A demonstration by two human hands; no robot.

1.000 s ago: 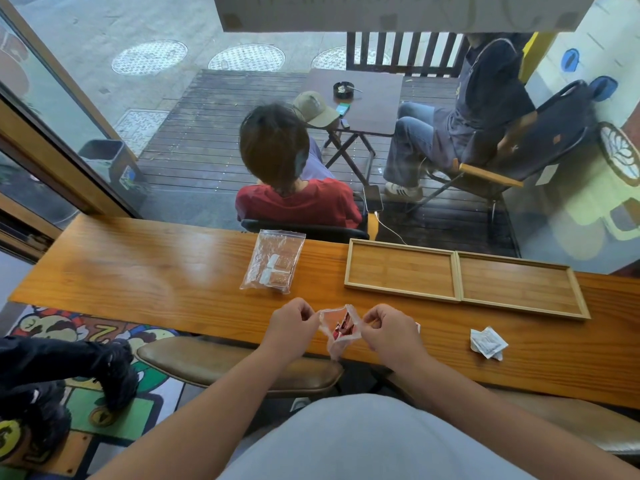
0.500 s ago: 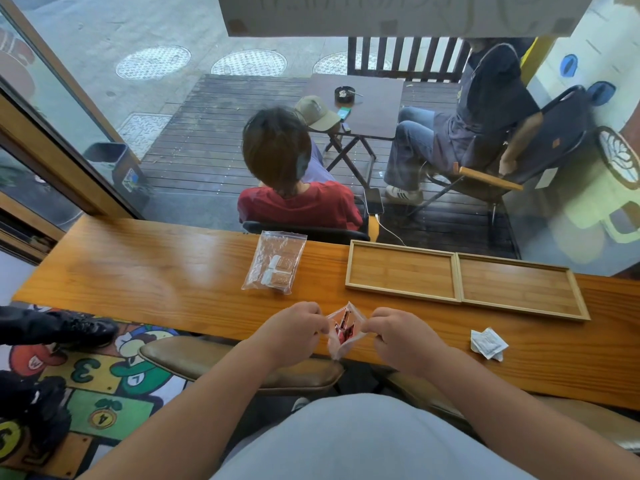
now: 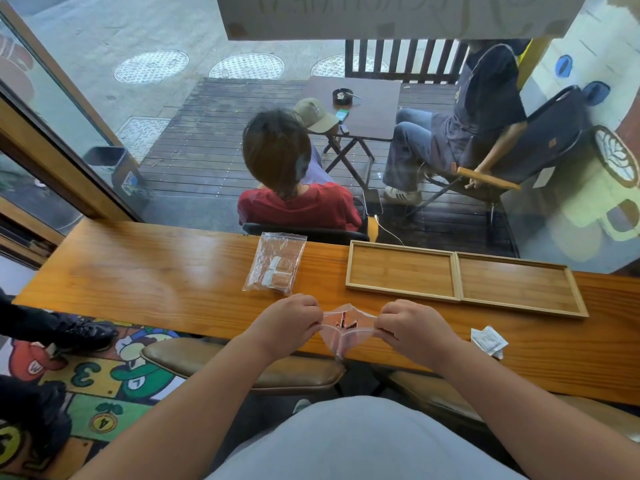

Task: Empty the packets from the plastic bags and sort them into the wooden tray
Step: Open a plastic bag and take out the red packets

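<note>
A small clear plastic bag with red packets inside hangs above the counter's near edge. My left hand pinches its left top edge and my right hand pinches its right top edge, with the mouth pulled wide between them. A second clear bag holding white and brown packets lies flat on the counter beyond my left hand. The wooden tray, with two bare compartments, sits at the back right. White packets lie on the counter right of my right hand.
The long wooden counter runs along a window. Behind the glass, two people sit on a deck with a small table. Brown stools stand under the counter's near edge.
My hands have drawn apart, stretching the bag's mouth wider. The other bag, tray and white packets lie where they were.
</note>
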